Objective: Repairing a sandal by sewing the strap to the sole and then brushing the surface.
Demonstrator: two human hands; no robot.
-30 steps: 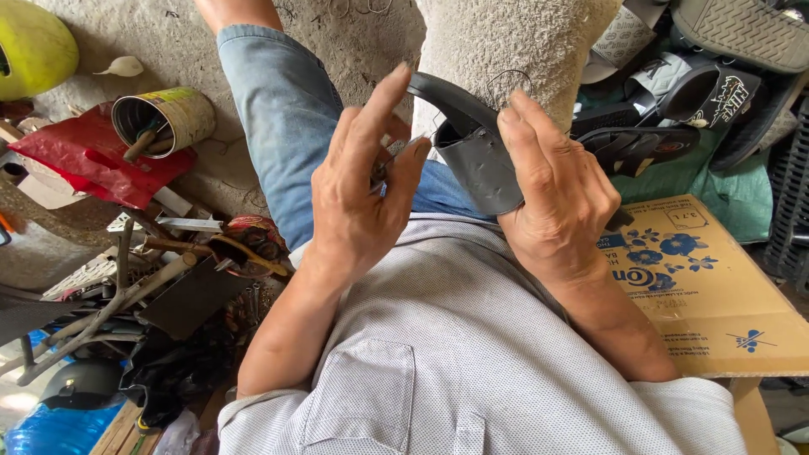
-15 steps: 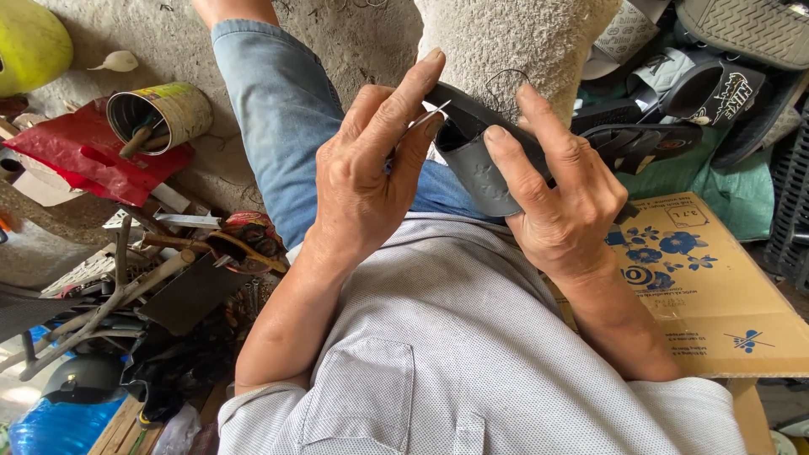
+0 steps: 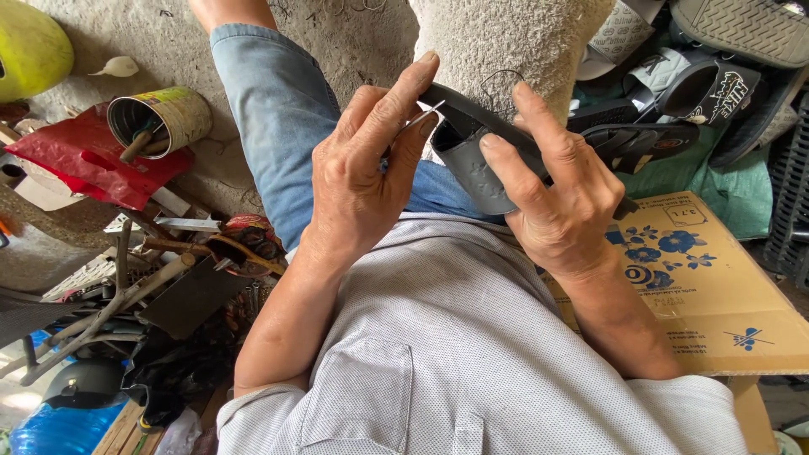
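We see tin can (image 3: 160, 120) far left on red bag (image 3: 93, 168). Left hand (image 3: 366, 181) pinches needle (image 3: 419, 120) at strap edge. Right hand (image 3: 552, 198) grips dark sandal (image 3: 472, 156) over lap (steadying it for needle). Cardboard (image 3: 716, 286) right.

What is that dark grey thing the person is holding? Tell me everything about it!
The dark grey shoe piece looks like soft rubber or leather, curved and folded, with a faint stamped pattern. It is held above the person's lap, tilted. The right hand grips it from the side; the left hand pinches a thin metal needle against its edge.
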